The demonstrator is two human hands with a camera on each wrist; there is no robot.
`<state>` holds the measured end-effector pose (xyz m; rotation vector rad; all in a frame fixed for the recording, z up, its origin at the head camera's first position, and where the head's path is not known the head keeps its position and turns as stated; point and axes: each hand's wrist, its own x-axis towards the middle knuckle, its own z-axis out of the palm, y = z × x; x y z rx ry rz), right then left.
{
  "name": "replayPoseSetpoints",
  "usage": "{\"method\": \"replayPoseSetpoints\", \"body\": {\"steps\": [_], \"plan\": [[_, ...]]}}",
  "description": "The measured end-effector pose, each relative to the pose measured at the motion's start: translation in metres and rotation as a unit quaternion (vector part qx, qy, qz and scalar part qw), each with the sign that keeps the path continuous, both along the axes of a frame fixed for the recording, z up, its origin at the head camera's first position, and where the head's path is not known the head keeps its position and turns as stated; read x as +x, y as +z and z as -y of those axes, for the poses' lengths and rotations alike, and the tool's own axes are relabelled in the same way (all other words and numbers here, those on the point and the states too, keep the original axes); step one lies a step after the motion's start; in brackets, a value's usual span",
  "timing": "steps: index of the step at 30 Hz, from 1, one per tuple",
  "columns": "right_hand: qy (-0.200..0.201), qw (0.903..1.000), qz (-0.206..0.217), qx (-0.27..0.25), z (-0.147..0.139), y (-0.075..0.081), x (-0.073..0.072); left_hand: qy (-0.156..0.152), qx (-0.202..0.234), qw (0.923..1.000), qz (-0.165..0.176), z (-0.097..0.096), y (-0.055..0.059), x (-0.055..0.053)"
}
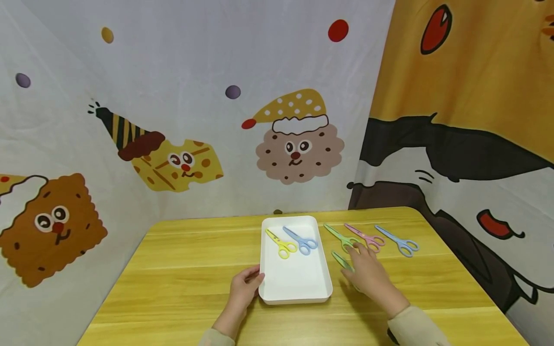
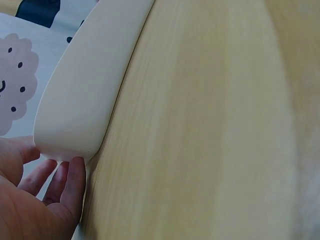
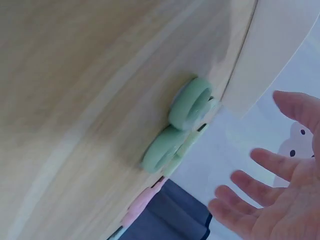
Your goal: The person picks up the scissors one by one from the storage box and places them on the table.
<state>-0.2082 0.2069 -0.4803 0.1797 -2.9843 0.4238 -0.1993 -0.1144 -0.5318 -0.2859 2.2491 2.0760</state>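
My left hand point(image 1: 244, 286) grips the near left side of a white tray point(image 1: 294, 286), thumb at the rim and fingers against the outer wall in the left wrist view. Inside the tray lie yellow scissors point(image 1: 276, 239) and blue scissors point(image 1: 300, 239). Fingers spread and holding nothing, my right hand point(image 1: 370, 271) hovers over the nearer green scissors point(image 1: 341, 259), partly hiding them in the head view. Their green handle loops point(image 3: 187, 107) show in the right wrist view, apart from the fingers.
Farther back, right of the tray, lie other green scissors point(image 1: 339, 234), pink scissors point(image 1: 362, 234) and another pair of blue scissors point(image 1: 391, 237). All rest on a wooden table point(image 1: 186, 269). A printed cloth point(image 1: 186, 72) hangs behind the table.
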Motion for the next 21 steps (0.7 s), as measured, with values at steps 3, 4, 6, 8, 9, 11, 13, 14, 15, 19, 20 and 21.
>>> {"method": "replayPoseSetpoints", "body": {"steps": [3,4,6,8,9,11,13,14,15,19,20,21], "plan": [[0.010,0.9994,-0.031,-0.005,0.005,-0.001,-0.002,0.000,0.001,1.0000,0.002,0.000,-0.001,0.000],[0.014,0.9991,-0.040,-0.007,0.007,-0.001,-0.003,-0.001,0.001,1.0000,0.000,0.000,-0.001,0.000],[0.024,0.9982,-0.052,-0.016,0.011,0.000,-0.003,-0.003,0.002,1.0000,-0.002,0.001,-0.002,0.000],[0.031,0.9977,-0.057,-0.019,0.015,0.001,-0.004,-0.004,0.002,1.0000,-0.004,0.001,-0.004,-0.001],[0.035,0.9977,-0.055,-0.020,0.018,0.002,-0.005,-0.004,0.001,1.0000,-0.004,0.001,-0.005,-0.002],[0.040,0.9978,-0.051,-0.018,0.022,0.003,-0.006,-0.003,0.001,1.0000,-0.002,0.001,-0.006,-0.003],[0.043,0.9980,-0.045,-0.011,0.027,0.002,-0.007,-0.001,-0.001,1.0000,0.001,0.001,-0.006,-0.003],[0.044,0.9982,-0.040,-0.009,0.029,0.002,-0.007,0.001,-0.002,1.0000,0.002,0.000,-0.006,-0.003],[0.046,0.9982,-0.037,-0.008,0.031,0.002,-0.007,0.002,-0.004,1.0000,0.002,0.000,-0.006,-0.003],[0.058,0.9979,-0.030,-0.008,0.039,0.002,-0.010,0.004,-0.005,1.0000,0.000,-0.001,-0.004,-0.001],[0.061,0.9977,-0.030,-0.009,0.041,0.002,-0.011,0.003,-0.003,1.0000,-0.003,0.000,-0.003,-0.001],[0.063,0.9975,-0.030,-0.010,0.043,0.003,-0.012,0.002,-0.001,1.0000,-0.005,0.000,-0.003,-0.001]]}}
